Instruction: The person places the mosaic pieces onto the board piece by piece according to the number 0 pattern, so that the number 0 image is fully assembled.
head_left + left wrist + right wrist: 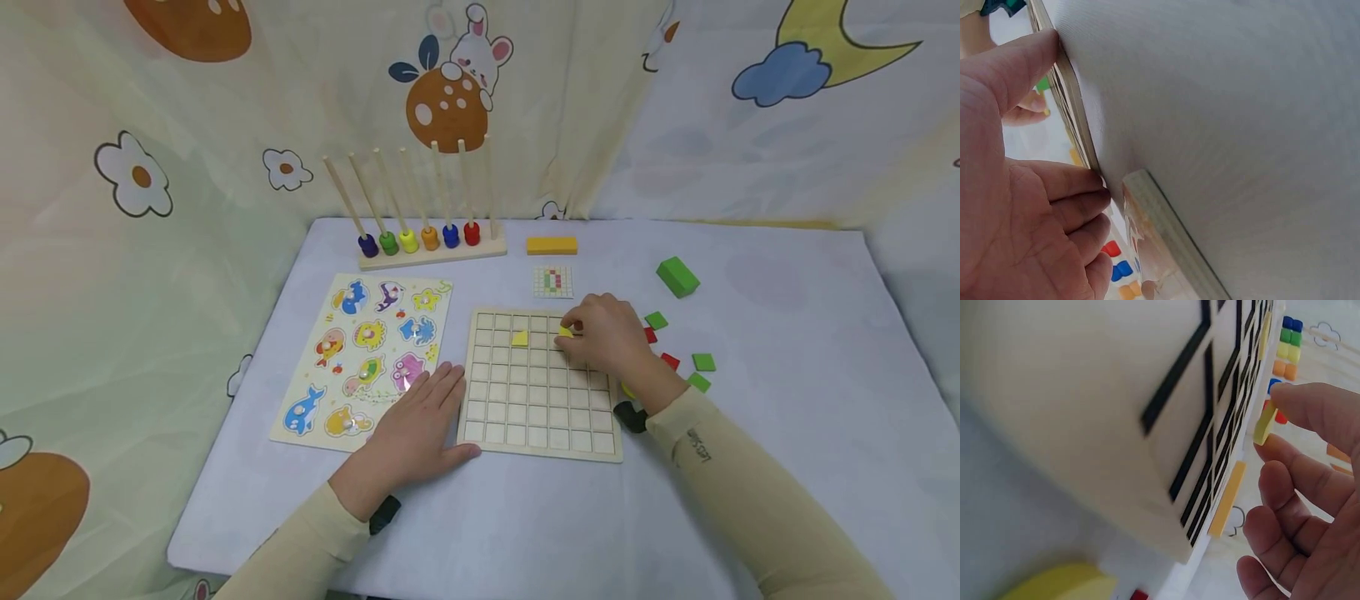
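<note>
A wooden grid board (517, 414) lies mid-table, with a yellow tile (520, 338) in one of its upper cells. Over the board's upper right part, my right hand (603, 333) pinches a second yellow tile (1264, 423) between thumb and index finger. My left hand (420, 421) lies with straight fingers at the board's left edge; its thumb touches the lower left corner and the fingertips meet the side, as the left wrist view shows. Part of that hand overlaps the sea-animal puzzle board (303, 379) on the left.
Red and green tiles (703, 362) lie scattered right of the grid board, near a green block (678, 277). A small pattern card (552, 282) and a yellow-orange block (552, 246) sit behind it. A peg rack with coloured beads (435, 257) stands at the back left.
</note>
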A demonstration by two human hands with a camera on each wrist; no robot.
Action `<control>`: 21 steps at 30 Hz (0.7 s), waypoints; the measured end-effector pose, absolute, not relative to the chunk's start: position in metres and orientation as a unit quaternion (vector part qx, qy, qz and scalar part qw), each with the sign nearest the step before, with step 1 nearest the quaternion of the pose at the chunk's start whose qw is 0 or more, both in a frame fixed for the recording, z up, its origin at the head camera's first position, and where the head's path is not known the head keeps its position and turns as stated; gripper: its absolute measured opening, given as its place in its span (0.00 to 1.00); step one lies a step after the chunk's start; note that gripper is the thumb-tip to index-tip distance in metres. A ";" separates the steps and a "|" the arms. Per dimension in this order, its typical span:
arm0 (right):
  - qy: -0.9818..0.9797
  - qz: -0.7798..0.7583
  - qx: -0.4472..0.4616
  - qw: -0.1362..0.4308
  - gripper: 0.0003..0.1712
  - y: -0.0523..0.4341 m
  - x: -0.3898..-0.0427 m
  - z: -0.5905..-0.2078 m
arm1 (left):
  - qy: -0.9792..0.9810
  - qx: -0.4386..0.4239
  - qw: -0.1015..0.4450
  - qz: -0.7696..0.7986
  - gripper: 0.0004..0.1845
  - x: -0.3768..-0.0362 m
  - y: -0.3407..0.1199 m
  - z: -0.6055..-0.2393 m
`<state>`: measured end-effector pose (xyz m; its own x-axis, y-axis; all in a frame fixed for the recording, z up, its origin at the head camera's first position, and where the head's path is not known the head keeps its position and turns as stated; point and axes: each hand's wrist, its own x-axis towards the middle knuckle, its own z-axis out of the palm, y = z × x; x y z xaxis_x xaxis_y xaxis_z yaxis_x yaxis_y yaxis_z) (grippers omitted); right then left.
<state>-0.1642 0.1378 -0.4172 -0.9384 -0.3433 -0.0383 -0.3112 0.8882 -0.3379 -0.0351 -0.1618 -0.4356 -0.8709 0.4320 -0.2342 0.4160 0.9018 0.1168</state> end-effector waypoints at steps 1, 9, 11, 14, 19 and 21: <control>0.970 -0.165 -0.169 0.051 0.16 0.137 -0.165 -0.418 | 0.966 0.220 0.129 0.031 0.57 -0.035 -0.162 -0.435; 0.969 -0.160 -0.177 0.061 0.16 0.127 -0.170 -0.422 | 0.966 0.222 0.127 0.038 0.56 -0.034 -0.161 -0.433; 0.970 -0.153 -0.180 0.065 0.15 0.125 -0.171 -0.422 | 0.966 0.222 0.128 0.035 0.56 -0.034 -0.161 -0.433; 0.971 -0.142 -0.181 0.071 0.15 0.124 -0.171 -0.423 | 0.966 0.221 0.129 0.033 0.57 -0.034 -0.161 -0.435; 0.971 -0.139 -0.182 0.069 0.15 0.123 -0.171 -0.425 | 0.966 0.221 0.126 0.035 0.57 -0.034 -0.161 -0.434; 0.970 -0.142 -0.185 0.066 0.15 0.123 -0.171 -0.425 | 0.967 0.221 0.124 0.038 0.56 -0.034 -0.161 -0.434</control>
<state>-0.1707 0.1229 -0.4248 -0.9227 -0.3779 -0.0760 -0.3404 0.8914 -0.2992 -0.0341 -0.1608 -0.4337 -0.8719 0.4364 -0.2223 0.4176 0.8996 0.1281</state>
